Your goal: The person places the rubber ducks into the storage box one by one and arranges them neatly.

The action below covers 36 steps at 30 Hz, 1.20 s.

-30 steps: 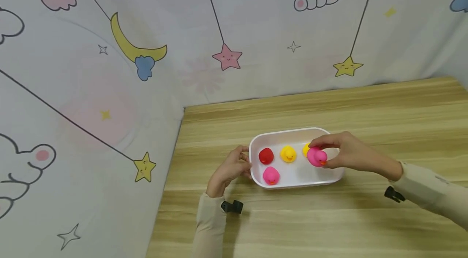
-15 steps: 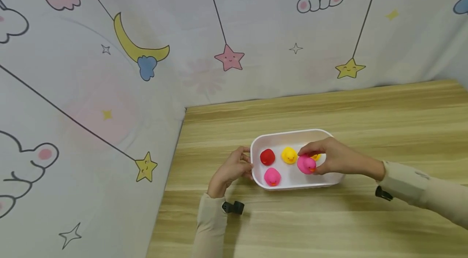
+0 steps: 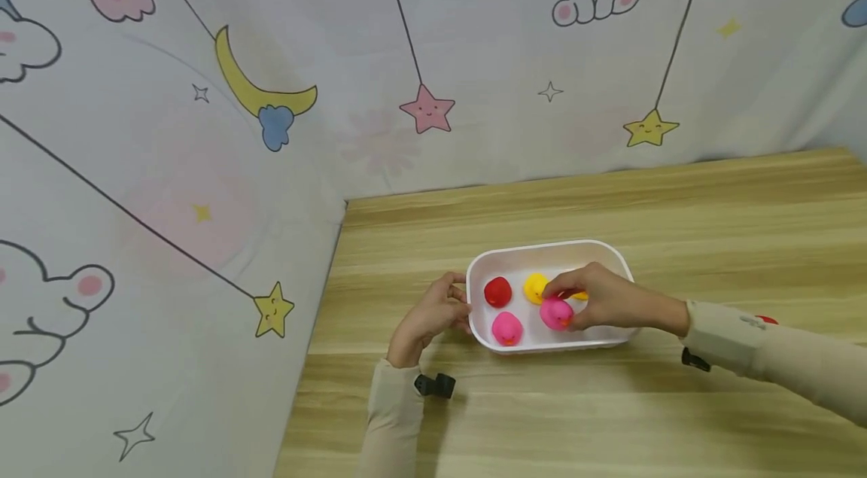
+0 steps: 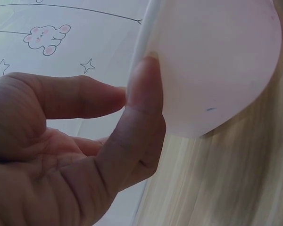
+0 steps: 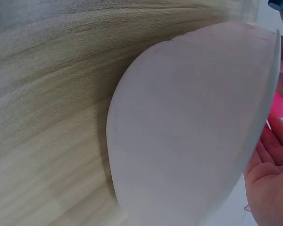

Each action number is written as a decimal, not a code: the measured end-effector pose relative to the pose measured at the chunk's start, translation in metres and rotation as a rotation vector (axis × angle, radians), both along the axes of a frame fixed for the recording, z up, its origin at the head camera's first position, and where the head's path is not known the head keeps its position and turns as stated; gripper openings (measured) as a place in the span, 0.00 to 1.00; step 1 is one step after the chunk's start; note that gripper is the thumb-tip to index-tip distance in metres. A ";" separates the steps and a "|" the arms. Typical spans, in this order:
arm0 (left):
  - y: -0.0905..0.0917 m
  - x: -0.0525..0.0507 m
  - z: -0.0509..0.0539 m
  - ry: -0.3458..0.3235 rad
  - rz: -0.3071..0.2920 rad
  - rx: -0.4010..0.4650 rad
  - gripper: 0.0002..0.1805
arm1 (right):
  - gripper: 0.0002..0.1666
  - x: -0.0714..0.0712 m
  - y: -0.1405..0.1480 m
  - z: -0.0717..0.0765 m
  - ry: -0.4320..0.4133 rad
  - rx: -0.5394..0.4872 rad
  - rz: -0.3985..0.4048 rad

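Observation:
A white plastic tub [image 3: 616,256] stands on the table. My left hand [image 3: 433,312] holds its left end, thumb and fingertips against the outside wall by the rim; the left wrist view shows these fingers [image 4: 146,84] on the wall. Inside the tub, my right hand [image 3: 599,297] pinches a pink rubber duck [image 3: 555,313] between thumb and fingers. To its left sit another pink rubber duck [image 3: 506,329], a round red toy [image 3: 497,292] and a yellow rubber duck [image 3: 535,287]. A second yellow toy [image 3: 580,296] is mostly hidden under the right hand. In the right wrist view, the wall covers part of that hand.
The wood-grain table [image 3: 515,418] runs out to the right. A bit of something red [image 3: 766,319] shows behind the right sleeve. A white printed curtain [image 3: 501,139] hangs behind the table and along its left side. Each wrist carries a small black camera mount.
My right hand has carried the pink duck leftward and slightly down in the tub. The red thing behind the right sleeve has come into sight. The left hand stays at the tub's end.

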<state>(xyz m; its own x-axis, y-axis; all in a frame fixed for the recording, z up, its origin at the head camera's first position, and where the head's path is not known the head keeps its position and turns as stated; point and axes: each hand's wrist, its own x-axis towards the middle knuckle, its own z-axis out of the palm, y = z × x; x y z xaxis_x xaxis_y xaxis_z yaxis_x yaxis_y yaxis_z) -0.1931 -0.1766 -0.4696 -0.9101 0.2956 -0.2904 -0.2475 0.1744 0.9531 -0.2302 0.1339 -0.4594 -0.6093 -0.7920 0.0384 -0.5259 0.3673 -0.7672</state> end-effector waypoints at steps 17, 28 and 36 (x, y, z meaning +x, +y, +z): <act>0.001 0.000 0.002 -0.004 0.007 0.017 0.28 | 0.21 0.002 -0.010 -0.018 0.071 0.044 0.037; 0.001 0.000 0.002 -0.013 -0.003 0.017 0.28 | 0.20 0.002 -0.014 -0.027 0.125 0.094 0.060; 0.001 0.000 0.001 -0.016 -0.006 0.007 0.28 | 0.21 0.002 -0.014 -0.032 0.147 0.075 0.046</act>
